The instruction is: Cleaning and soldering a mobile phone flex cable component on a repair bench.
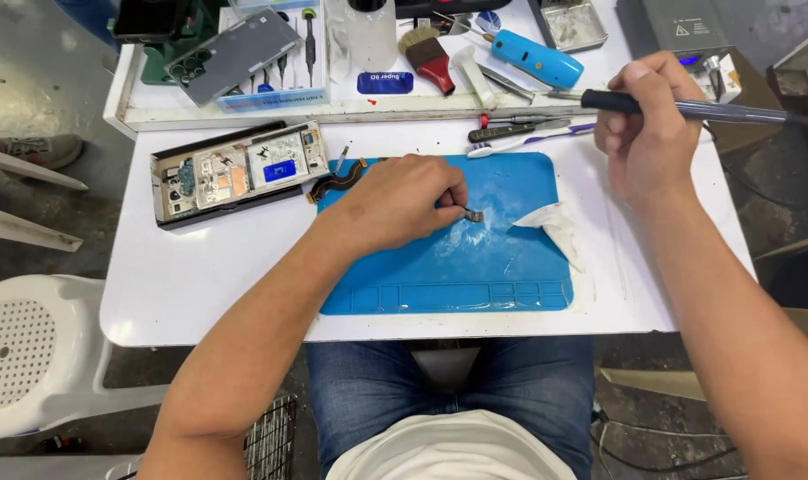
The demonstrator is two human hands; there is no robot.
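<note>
We see our left hand (402,200) resting on the blue mat (440,284), fingers curled in, with thumb and forefinger pinched on a small dark part (474,215) that lies on the mat just right of the fingertips. A dark flex cable (337,180) curves out from under the hand's back edge, over the mat's upper left corner

Our right hand (650,124) is raised above the table (200,284), near its far right side, closed in a fist around a soldering iron (688,108); the iron's dark grip sticks out to the left of the fist and its grey shaft runs off to the right. We cannot tell where its tip is

A crumpled white wipe (555,227) lies on the mat's right edge, near the small part but apart from it. The mat's middle looks wet or smeared

To the left of the mat sits an opened phone (235,171), its insides showing. Behind the mat lie tweezers (515,129) and a toothbrush (528,140). On the tray (137,111) further back we make out a brush (428,55), a blue tool (537,58) and a grey phone back (235,53)
</note>
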